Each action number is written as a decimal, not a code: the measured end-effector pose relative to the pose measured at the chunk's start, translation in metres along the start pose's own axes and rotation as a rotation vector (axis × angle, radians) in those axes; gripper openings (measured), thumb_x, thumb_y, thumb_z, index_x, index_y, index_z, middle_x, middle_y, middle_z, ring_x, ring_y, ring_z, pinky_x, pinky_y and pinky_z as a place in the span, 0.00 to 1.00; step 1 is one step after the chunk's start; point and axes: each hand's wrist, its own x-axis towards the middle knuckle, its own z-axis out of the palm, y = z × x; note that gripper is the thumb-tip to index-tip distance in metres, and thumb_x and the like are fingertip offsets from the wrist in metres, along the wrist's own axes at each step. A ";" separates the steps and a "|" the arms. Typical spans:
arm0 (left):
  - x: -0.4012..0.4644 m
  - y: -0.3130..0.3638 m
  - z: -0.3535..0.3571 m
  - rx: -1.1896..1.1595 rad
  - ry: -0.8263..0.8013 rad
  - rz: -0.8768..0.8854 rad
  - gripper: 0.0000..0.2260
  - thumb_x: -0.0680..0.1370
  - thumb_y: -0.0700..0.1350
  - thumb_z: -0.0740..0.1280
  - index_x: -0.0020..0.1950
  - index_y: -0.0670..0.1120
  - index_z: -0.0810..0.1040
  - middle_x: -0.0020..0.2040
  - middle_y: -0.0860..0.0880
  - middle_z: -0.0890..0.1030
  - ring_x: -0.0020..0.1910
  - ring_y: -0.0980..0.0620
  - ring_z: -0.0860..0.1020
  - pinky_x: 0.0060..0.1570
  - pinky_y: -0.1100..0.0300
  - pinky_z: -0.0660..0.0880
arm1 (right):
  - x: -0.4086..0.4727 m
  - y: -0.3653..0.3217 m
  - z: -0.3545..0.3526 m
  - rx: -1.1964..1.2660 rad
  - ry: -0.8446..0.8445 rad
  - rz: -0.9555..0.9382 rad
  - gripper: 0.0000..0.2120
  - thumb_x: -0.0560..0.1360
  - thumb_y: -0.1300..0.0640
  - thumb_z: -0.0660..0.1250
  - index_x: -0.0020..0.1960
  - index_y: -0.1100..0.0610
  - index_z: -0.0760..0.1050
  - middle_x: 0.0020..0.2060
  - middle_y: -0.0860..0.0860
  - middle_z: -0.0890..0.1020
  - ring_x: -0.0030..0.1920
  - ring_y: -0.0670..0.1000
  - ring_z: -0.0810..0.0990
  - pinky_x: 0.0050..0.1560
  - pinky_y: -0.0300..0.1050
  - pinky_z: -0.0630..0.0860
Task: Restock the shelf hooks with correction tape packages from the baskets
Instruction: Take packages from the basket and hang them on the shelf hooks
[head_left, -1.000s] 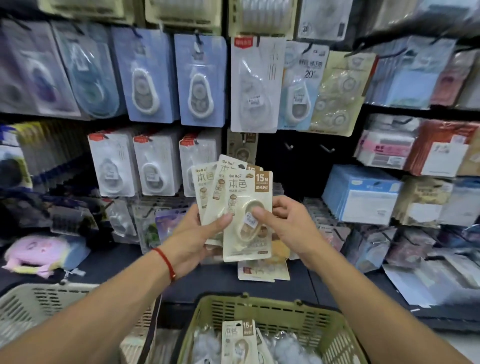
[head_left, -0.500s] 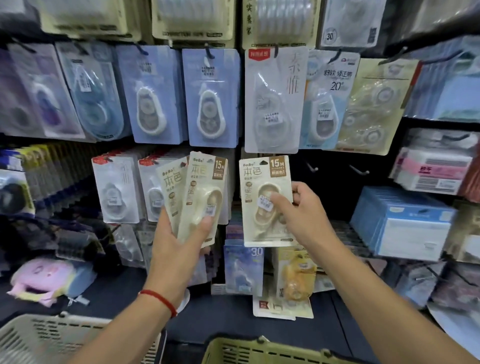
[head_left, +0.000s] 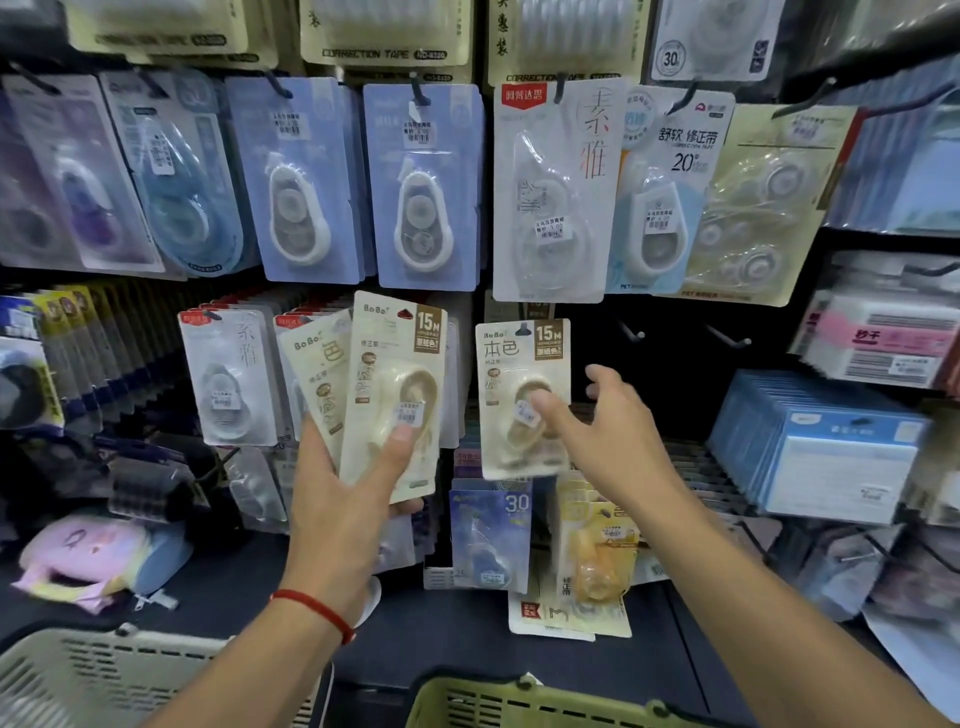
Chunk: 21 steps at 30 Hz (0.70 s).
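Since half a second ago: single cream pack (head_left: 522, 397) now up on a hook (head_left: 523, 328) at mid-frame, hang-hole over the hook tip; right hand (head_left: 605, 436) no longer pinching it, fingers spread loose, one blurred fingertip (head_left: 540, 402) just at the blister. Touching or just clear of it — cannot tell through the blur. Left hand (head_left: 343, 499) at 9 o'clock of that pack, closed around a fan of cream packs (head_left: 395, 395), thumb pressed on the front blister by the price sticker. Two cards plainly showing; any more behind, hidden. Red cord (head_left: 311, 608) round the left wrist.

At 3 o'clock of the hung pack, two bare hooks (head_left: 727, 338) against dark backing, small and dim. At 12 o'clock, a row of blue, white and yellowish packs (head_left: 423, 187), print partly legible. Above that, a top row cut off by the frame edge. At 6 o'clock, a blue pack marked 30 (head_left: 491, 535) and a yellow one (head_left: 597, 551), lower edges hidden behind loose cards.

Bottom edge: green basket (head_left: 519, 706) at 6 o'clock, only its rim in view, contents out of frame; pale basket (head_left: 104, 675) at 7 o'clock, also cropped. Far left and right shelves smeared, labels unreadable.
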 end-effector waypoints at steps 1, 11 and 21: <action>0.000 0.000 0.000 -0.008 -0.024 -0.024 0.24 0.73 0.52 0.77 0.68 0.60 0.76 0.60 0.55 0.86 0.54 0.48 0.87 0.40 0.49 0.85 | -0.001 -0.001 0.000 -0.047 0.026 -0.033 0.35 0.78 0.35 0.67 0.78 0.52 0.65 0.69 0.49 0.75 0.67 0.52 0.76 0.62 0.51 0.78; -0.008 -0.016 0.019 -0.075 -0.304 -0.238 0.22 0.75 0.53 0.78 0.67 0.59 0.76 0.63 0.49 0.85 0.57 0.41 0.87 0.46 0.41 0.85 | -0.011 -0.009 0.010 0.473 -0.400 -0.057 0.12 0.78 0.49 0.75 0.59 0.53 0.83 0.52 0.49 0.89 0.52 0.49 0.88 0.52 0.46 0.85; 0.004 -0.021 0.014 -0.043 -0.077 -0.215 0.12 0.83 0.45 0.69 0.62 0.61 0.79 0.56 0.53 0.87 0.51 0.46 0.88 0.36 0.48 0.84 | 0.001 0.007 -0.010 0.557 -0.201 0.002 0.12 0.78 0.52 0.75 0.60 0.49 0.78 0.49 0.47 0.89 0.49 0.49 0.89 0.48 0.49 0.83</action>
